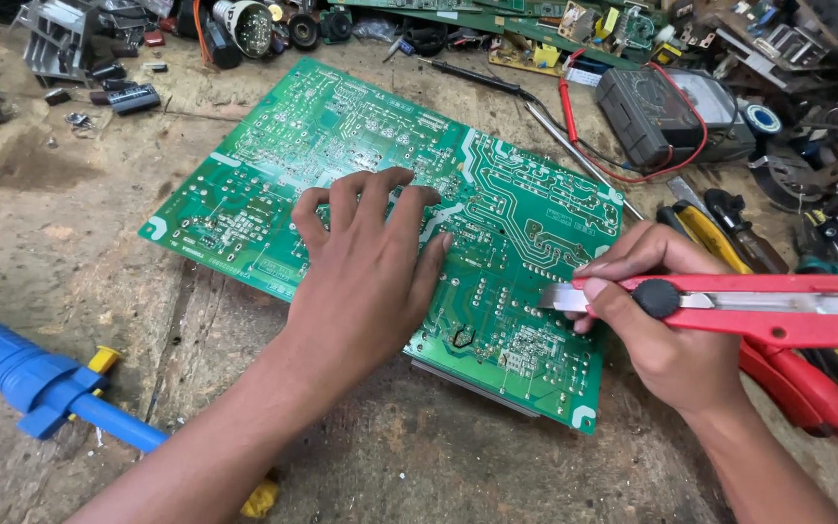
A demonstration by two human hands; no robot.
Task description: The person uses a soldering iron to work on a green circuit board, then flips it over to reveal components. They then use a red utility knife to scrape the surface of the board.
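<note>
A large green circuit board (361,136) lies solder side up on a worn wooden bench. My left hand (366,267) rests flat on the board's middle with fingers bent, pressing it down. My right hand (657,320) grips a red utility knife (758,306) near the board's right edge. The knife's metal blade (560,297) points left and touches the board's surface.
A blue desoldering pump (46,383) lies at the lower left. A multimeter (647,112) with red leads, pliers with red handles (802,388), screwdrivers and several loose electronic parts crowd the back and right side of the bench.
</note>
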